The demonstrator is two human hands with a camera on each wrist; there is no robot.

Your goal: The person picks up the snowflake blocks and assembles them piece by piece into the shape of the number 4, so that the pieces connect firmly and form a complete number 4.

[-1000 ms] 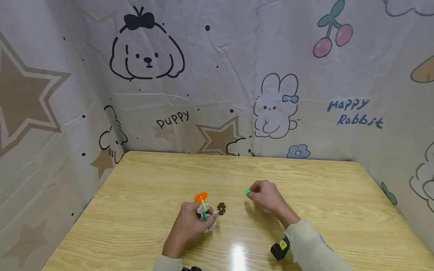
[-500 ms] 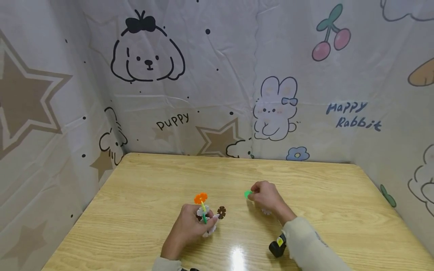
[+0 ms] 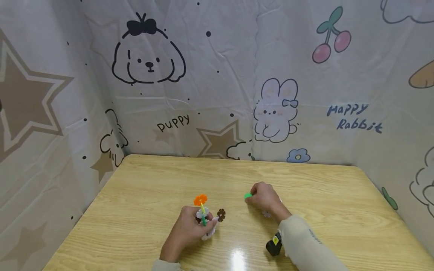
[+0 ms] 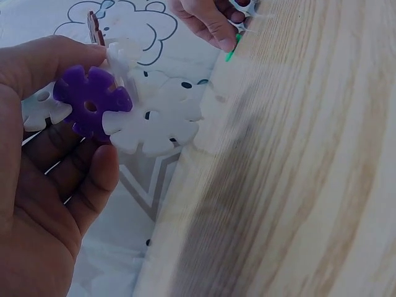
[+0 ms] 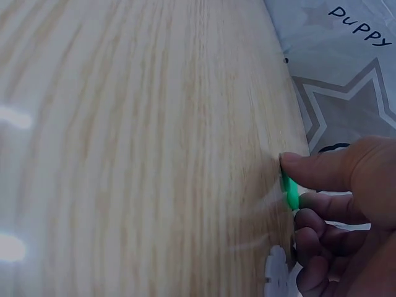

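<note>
My left hand (image 3: 190, 226) grips a cluster of interlocked plastic snowflake discs, held between thumb and fingers. An orange disc (image 3: 200, 200) tops it, and a brown disc (image 3: 221, 215) juts out to the right. In the left wrist view, a purple disc (image 4: 90, 105) lies against the fingers, joined to a white disc (image 4: 154, 127). To the right, my right hand (image 3: 267, 197) pinches a green snowflake disc (image 3: 248, 196) by its edge, close over the table. Thumb and index finger hold it in the right wrist view; the fingers cover part of it.
A white disc (image 3: 266, 214) lies on the wooden table (image 3: 162, 177) just below the right hand, partly covered by it. A black wrist camera (image 3: 274, 244) sits under the right sleeve. Printed cloth (image 3: 210, 94) hangs behind the table and along both sides.
The right forearm has shifted slightly left, showing more of the white disc below the hand. The left hand keeps its cluster, the right its green disc. The head view has tilted a little.
</note>
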